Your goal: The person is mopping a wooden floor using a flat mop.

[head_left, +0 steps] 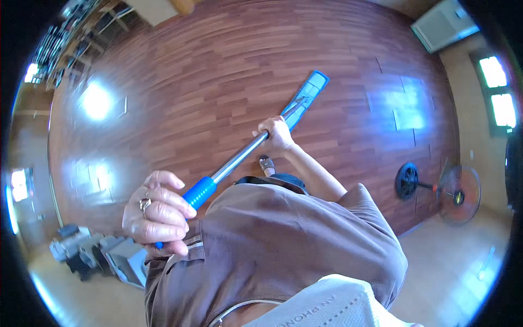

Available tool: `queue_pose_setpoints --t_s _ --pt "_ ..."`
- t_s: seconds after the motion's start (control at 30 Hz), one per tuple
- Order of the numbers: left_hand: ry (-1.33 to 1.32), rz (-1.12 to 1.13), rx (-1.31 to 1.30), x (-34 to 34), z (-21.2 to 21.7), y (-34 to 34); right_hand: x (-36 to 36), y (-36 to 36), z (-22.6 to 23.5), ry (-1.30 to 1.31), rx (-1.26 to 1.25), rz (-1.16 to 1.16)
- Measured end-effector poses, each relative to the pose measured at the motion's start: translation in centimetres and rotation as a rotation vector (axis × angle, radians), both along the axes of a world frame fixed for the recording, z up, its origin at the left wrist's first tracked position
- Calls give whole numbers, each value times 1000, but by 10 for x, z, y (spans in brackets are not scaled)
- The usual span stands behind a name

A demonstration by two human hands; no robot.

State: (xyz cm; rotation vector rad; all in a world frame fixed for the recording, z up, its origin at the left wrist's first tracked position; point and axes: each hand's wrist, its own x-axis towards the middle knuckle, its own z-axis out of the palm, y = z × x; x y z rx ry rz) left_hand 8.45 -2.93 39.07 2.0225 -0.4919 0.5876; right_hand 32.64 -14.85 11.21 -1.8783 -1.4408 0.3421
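Note:
A flat mop [239, 157] with a metal pole slants across my front, from the lower left up to the right. My left hand [159, 212], with rings on its fingers, is closed around the blue grip at the pole's top end. Farther down the pole, my right hand [277, 133] wraps around the metal shaft, its arm stretched forward. The long blue mop head [313, 87] lies on the wood-plank floor [218, 71] ahead of me, slightly right. My right hand and the pole hide part of it.
A standing fan [459, 196] with a round black base stands at the right. Grey boxy items [125, 259] sit at the lower left. Shelves or racks [81, 49] line the far left, and a white cabinet-like unit [445, 26] is at the far right. One shod foot [267, 163] shows below me.

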Motion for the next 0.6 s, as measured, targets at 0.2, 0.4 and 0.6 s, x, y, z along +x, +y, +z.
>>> queue_pose_setpoints --t_s 0.2,0.4,0.6 --pt "8 -125 -243 56 -20 -4 12 -74 -19 35 15 -389" --pt "118 -277 -403 85 -59 -17 -14 -156 -46 -63 51 -658" --pt "283 -507 -561 112 -107 -39 -63 -230 -67 117 -293 -904"
